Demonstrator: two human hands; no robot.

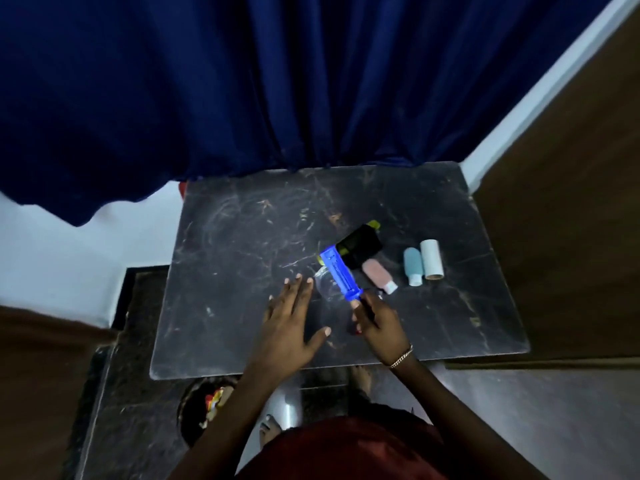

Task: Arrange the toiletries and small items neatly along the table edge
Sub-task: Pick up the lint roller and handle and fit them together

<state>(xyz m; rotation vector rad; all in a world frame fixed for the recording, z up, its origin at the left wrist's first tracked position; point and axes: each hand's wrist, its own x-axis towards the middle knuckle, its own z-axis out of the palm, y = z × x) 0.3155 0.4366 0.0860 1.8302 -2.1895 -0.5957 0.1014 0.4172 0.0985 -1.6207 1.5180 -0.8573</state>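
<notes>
On table: two bottles, perhaps one comb.

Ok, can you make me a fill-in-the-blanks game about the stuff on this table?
1. The right hand holds a bright ____ comb-like thing.
2. The left hand is open and holds ____.
3. The pink bottle is lying ____ on the table.
4. The teal bottle lies beside a pale ____.

Missing words: blue; nothing; down; tube
</notes>
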